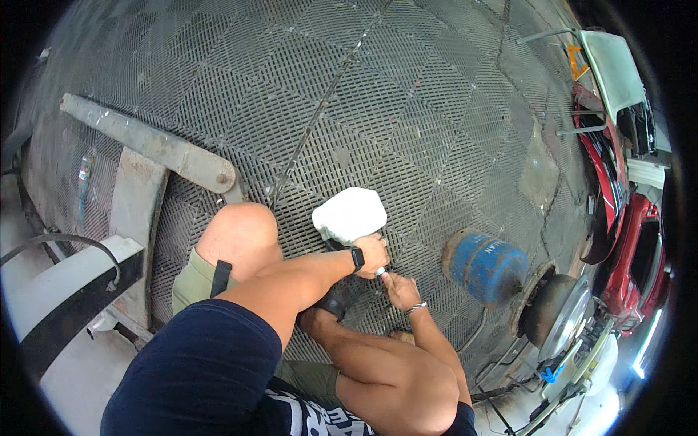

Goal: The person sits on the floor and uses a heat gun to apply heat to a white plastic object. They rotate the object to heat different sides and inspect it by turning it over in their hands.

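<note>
Low over the floor mat, between my knees, is a white, rounded shell with a dark part at its near edge; it looks like a car's side mirror (351, 214). My left hand (374, 253), wearing a dark watch, is closed at the near end of the side mirror. Just below it, my right hand (400, 291) has its fingers closed at a small pale piece (380, 271) between the two hands. What that piece is cannot be made out, and the fingers partly cover it.
Grey metal lift arms (153, 142) lie at the left on the slotted floor mat (407, 109). A blue cylinder (485, 267) stands at the right, close to a wheel-like round part (563, 312). Red car body panels (631, 265) line the far right. A slim bottle (85, 171) is at far left.
</note>
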A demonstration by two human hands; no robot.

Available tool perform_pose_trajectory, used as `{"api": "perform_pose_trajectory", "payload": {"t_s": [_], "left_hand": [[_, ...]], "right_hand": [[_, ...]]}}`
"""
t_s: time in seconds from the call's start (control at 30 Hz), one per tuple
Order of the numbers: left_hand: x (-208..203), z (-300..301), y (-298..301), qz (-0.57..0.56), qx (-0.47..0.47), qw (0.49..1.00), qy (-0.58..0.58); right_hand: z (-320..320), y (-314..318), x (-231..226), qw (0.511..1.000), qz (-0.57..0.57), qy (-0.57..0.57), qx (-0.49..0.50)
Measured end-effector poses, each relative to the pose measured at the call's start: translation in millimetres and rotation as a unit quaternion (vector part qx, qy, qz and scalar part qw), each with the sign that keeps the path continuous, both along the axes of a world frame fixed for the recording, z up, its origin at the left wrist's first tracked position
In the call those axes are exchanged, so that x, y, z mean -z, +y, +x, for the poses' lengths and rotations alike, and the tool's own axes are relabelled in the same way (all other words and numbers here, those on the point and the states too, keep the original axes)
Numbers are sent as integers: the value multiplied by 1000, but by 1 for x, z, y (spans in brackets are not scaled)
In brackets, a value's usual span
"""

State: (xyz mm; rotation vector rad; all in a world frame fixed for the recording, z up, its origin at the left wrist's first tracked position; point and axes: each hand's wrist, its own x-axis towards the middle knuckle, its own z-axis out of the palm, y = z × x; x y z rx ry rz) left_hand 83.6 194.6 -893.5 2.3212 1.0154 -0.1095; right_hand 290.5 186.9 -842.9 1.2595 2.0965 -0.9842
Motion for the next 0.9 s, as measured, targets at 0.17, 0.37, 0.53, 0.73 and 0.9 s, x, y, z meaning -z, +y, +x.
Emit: {"api": "perform_pose_trajectory", "payload": {"t_s": [0.17,0.37,0.53,0.73,0.9], "left_hand": [[-2,-6,0,45,-5,998,-38],[-6,-10,-2,48,-1,998,-47],[-17,-16,-2,60,-8,996,-63],[-13,-13,-4,53,-41,996,-66],[-11,-13,-6,58,-67,992,-94]], "right_hand": [[11,7,0,992,-104,3,76],[7,12,-13,1000,-22,-2,-19],[31,11,-14,997,-69,-19,1],[31,15,-7,998,-31,1,-59],[19,27,-17,996,-84,-23,-31]]}}
